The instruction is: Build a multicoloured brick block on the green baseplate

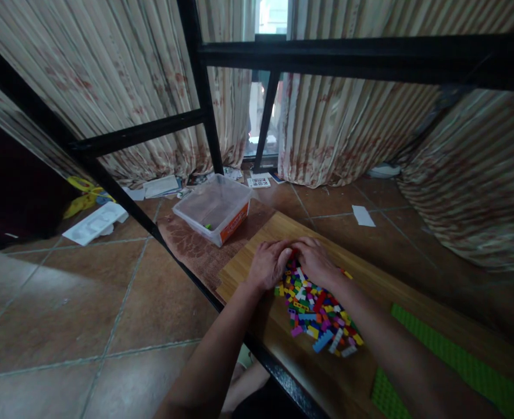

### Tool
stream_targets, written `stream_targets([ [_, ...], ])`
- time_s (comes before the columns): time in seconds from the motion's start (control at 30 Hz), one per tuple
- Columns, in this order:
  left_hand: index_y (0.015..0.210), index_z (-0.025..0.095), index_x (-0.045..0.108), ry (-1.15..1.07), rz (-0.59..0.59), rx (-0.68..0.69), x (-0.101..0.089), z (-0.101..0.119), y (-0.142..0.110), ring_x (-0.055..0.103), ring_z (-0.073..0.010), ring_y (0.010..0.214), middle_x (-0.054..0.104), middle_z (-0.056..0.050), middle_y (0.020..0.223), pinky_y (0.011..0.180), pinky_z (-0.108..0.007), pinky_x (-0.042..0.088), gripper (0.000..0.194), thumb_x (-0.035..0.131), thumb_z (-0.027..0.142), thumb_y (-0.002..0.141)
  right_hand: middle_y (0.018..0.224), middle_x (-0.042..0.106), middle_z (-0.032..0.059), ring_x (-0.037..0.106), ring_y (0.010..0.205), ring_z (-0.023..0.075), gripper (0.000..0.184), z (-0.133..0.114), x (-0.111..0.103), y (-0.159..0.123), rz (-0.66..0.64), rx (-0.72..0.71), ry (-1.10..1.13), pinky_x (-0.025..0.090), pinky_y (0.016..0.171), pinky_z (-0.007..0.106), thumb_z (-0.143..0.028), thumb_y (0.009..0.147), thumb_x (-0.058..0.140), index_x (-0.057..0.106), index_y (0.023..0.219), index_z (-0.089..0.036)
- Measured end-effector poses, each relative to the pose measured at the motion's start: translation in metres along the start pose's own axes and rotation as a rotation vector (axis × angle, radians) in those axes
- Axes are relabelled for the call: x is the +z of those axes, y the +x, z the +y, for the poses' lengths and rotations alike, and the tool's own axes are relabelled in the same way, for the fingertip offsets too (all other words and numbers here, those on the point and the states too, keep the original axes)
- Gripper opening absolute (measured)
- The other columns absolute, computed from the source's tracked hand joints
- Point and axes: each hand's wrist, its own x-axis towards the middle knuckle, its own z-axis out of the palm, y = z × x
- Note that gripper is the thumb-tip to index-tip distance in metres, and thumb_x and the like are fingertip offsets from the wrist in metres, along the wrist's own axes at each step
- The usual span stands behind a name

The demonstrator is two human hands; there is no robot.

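Note:
Many small plastic building bricks (311,308) in mixed colours lie in a loose pile on a wooden bench top (257,314). At the far end of the pile my left hand (271,263) and my right hand (313,259) meet, fingers curved and closed together around some bricks. A bit of a red brick (293,254) shows between them; anything else under the palms is hidden. A green studded baseplate (440,349) lies on the bench at the right, partly behind my right forearm.
Beyond the bench's left end, a clear plastic box (213,203) with an orange label holds a few green bits. It sits on a brown mat (187,256). A black metal frame (143,134) crosses the view. White packaging (95,224) and papers (363,216) lie on the tiles by the curtains.

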Motion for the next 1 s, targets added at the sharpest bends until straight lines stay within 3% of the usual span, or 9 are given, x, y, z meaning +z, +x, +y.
stream_targets([
  [0.2,0.123,0.019,0.059,-0.078,0.123,-0.143,0.005,0.006,-0.002,0.059,-0.0207,0.107,0.07,-0.006,0.109,0.1,-0.033,0.041,0.043,0.028,0.039,0.101,0.116,0.06,0.0101,0.052,0.112,0.0245,0.021,-0.001,0.001,-0.004,0.062,0.023,0.004,0.042,0.098,0.041,-0.015,0.085,0.05,0.068,0.094,-0.02],
  [0.43,0.11,0.019,0.064,-0.246,0.32,-0.379,0.016,0.011,-0.002,0.066,-0.0182,0.089,0.071,-0.005,0.09,0.082,-0.028,0.048,0.042,0.028,0.041,0.101,0.109,0.064,0.008,0.055,0.107,0.0232,0.015,-0.007,-0.009,-0.01,0.062,0.008,0.082,0.043,0.094,0.04,-0.019,0.085,0.053,0.066,0.092,-0.021],
  [0.77,0.107,0.019,0.065,-0.288,0.506,-0.449,0.021,0.017,-0.006,0.064,-0.018,0.099,0.071,-0.006,0.103,0.089,-0.028,0.047,0.035,0.035,0.034,0.099,0.089,0.07,0.0023,0.059,0.093,0.0219,0.013,-0.023,-0.031,-0.027,0.092,0.008,0.171,0.044,0.087,0.038,-0.019,0.084,0.053,0.065,0.084,-0.024],
  [0.87,0.109,0.018,0.065,-0.283,0.556,-0.471,0.023,0.02,-0.01,0.063,-0.019,0.103,0.069,-0.007,0.108,0.091,-0.03,0.047,0.036,0.035,0.034,0.098,0.087,0.07,0.0029,0.061,0.09,0.022,0.013,-0.03,-0.037,-0.039,0.152,0.032,0.221,0.045,0.085,0.038,-0.02,0.084,0.052,0.065,0.083,-0.024],
  [1.0,0.111,0.017,0.065,-0.287,0.624,-0.45,0.017,0.035,-0.023,0.059,-0.0204,0.109,0.067,-0.009,0.113,0.097,-0.033,0.045,0.034,0.039,0.035,0.097,0.096,0.072,0.0045,0.065,0.092,0.0206,0.015,-0.042,-0.042,-0.063,0.29,0.181,0.432,0.048,0.087,0.037,-0.026,0.086,0.054,0.066,0.092,-0.023],
])
